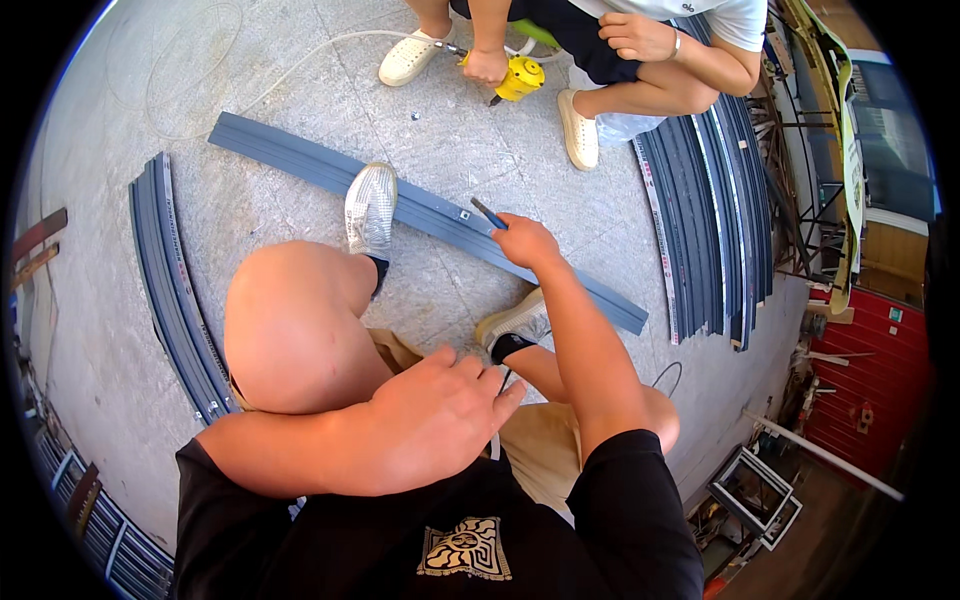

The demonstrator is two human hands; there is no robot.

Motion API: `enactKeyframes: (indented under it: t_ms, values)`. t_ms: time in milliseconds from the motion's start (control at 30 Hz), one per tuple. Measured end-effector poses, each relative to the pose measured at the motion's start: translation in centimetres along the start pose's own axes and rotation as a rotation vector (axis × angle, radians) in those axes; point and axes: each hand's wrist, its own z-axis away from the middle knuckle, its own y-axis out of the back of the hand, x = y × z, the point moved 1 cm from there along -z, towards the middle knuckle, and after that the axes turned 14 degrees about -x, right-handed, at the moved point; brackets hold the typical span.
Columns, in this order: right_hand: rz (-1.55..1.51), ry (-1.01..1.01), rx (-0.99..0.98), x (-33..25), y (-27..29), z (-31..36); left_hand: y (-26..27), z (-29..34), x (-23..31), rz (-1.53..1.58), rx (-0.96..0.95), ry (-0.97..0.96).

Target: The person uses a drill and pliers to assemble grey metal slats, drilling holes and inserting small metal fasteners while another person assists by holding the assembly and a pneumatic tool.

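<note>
A long grey-blue metal profile (430, 213) lies slantwise on the floor, with my left shoe resting on it. My right hand (527, 242) is closed round a short tool with a dark tip and blue body (487, 211); its exact kind is unclear. The tip hovers just over the profile, close to a small shiny square piece (465, 215) on it. My left hand (435, 415) is over my lap, its fingers curled. Between finger and thumb shows a thin dark thing (505, 380) that I cannot make out.
Opposite me, another person grips a yellow power tool (522, 78) with a pale hose (350, 36). Stacked dark profiles (695, 220) lie at the right, more profiles (165, 260) at the left. Metal frames (755, 495) stand at the lower right, near a red panel (870, 390).
</note>
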Motion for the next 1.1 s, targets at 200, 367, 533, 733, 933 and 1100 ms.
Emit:
enactKeyframes:
  t_ms: [200,367,533,733,933,1100]
  values:
    - [0.045,-0.079,0.023,-1.4,-0.2,-3.1,0.7,0.1,-0.5,0.006,0.015,0.026]
    - [0.02,-0.085,0.066,-3.1,-0.5,-2.2,0.8,0.2,-0.6,0.016,-0.008,0.031]
    - [0.044,-0.078,0.027,-2.4,-0.6,-2.5,0.4,0.0,-0.4,-0.004,-0.003,0.04]
    - [0.08,-0.088,-0.005,-3.0,-0.3,-1.4,-0.1,0.0,-0.2,0.039,-0.003,0.054]
    - [0.062,-0.047,0.041,-1.1,-1.4,-2.1,-0.4,-0.4,-0.1,0.004,-0.017,0.04]
    - [0.05,-0.032,0.066,-0.5,-3.2,-1.6,-0.7,-0.3,0.0,-0.013,-0.025,0.051]
